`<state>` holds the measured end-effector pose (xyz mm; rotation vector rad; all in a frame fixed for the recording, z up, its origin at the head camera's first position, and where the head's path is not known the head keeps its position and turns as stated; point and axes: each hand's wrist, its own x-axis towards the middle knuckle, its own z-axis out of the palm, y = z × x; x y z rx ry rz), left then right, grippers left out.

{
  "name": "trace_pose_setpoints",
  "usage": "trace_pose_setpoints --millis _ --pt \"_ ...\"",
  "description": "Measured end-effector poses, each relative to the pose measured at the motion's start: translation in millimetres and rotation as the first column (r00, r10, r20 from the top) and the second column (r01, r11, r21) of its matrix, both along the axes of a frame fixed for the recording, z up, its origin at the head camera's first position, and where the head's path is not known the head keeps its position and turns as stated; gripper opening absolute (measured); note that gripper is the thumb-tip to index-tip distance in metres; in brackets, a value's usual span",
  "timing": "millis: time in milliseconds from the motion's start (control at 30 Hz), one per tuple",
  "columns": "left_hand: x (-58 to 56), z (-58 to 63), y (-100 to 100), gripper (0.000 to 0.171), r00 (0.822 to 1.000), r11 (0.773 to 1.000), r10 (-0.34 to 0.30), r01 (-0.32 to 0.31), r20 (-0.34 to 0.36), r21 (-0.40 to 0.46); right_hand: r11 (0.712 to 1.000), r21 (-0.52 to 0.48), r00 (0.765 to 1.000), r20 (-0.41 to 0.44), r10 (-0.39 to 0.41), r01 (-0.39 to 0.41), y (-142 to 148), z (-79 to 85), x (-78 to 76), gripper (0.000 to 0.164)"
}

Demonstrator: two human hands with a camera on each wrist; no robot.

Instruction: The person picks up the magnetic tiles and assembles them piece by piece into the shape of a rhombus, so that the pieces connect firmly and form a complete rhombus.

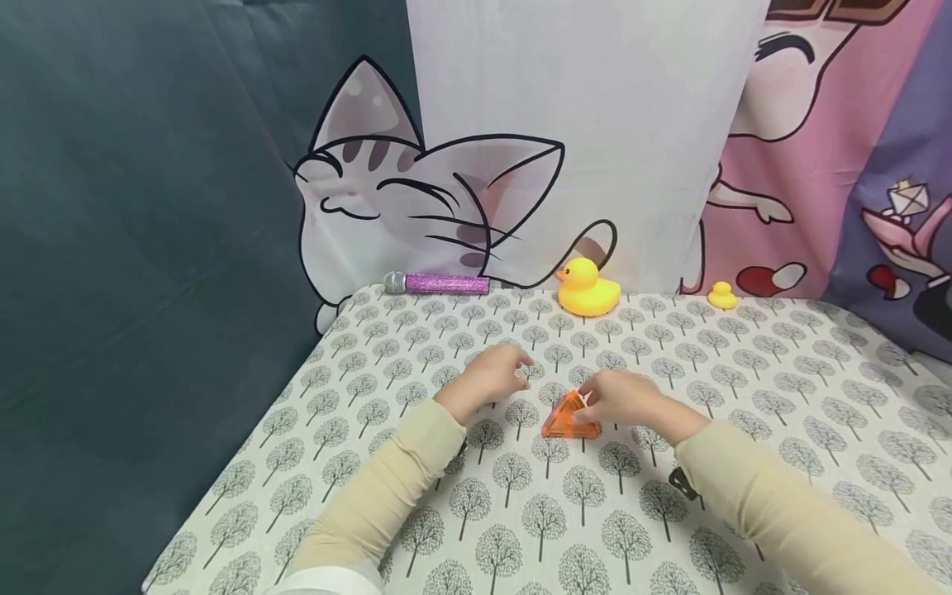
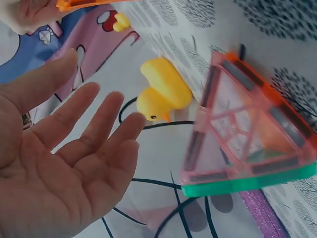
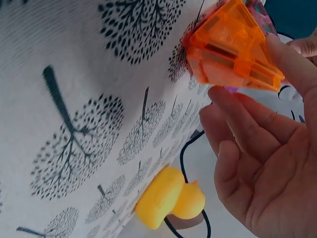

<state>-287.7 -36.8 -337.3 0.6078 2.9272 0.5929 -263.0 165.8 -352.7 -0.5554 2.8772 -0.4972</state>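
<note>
A small structure of see-through triangular magnetic tiles stands on the table, its orange tile (image 1: 565, 421) facing me. In the left wrist view, a pink tile (image 2: 230, 116) shows with a green tile (image 2: 247, 181) along its lower edge. My right hand (image 1: 621, 397) pinches an orange tile (image 3: 235, 54) between thumb and fingers. Left of the structure, my left hand (image 1: 487, 380) hovers apart from it. The left hand's fingers (image 2: 89, 106) are spread loosely, holding nothing. Part of the orange tile is hidden behind the right hand in the head view.
A large yellow duck (image 1: 587, 289) sits at the table's back edge. A purple glitter microphone (image 1: 446, 284) lies to its left, and a small duck (image 1: 721, 296) stands farther right. Printed cloth (image 1: 595, 99) hangs behind the tree-patterned tablecloth (image 1: 513, 521).
</note>
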Motion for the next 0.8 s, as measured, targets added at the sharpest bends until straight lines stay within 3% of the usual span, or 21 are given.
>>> trace_pose_setpoints --millis 300,467,567,667,800 --pt "-8.8 -2.4 -17.5 0.050 0.997 0.998 0.056 -0.056 -0.046 0.000 0.996 0.058 0.997 -0.047 -0.060 0.062 -17.3 -5.7 5.9 0.036" --pt "-15.2 -5.9 -29.7 0.060 0.988 0.988 0.153 -0.153 0.004 -0.028 0.993 0.055 0.994 -0.045 -0.104 0.107 -18.5 -9.1 8.1 0.035" --pt "-19.1 -10.6 -36.6 0.051 0.978 0.979 0.200 -0.198 0.050 -0.053 0.993 0.053 0.994 -0.039 -0.103 0.105 -17.3 -10.9 8.1 0.033" --pt "-22.3 -16.0 -41.6 0.035 0.973 0.976 0.213 -0.207 0.088 -0.071 0.993 0.060 0.994 -0.050 -0.101 0.104 -15.9 -12.6 7.2 0.031" --pt "-24.6 -22.0 -44.3 0.026 0.965 0.975 0.221 -0.214 0.139 -0.065 0.992 0.063 0.992 -0.073 -0.107 0.112 -13.9 -13.3 5.5 0.029"
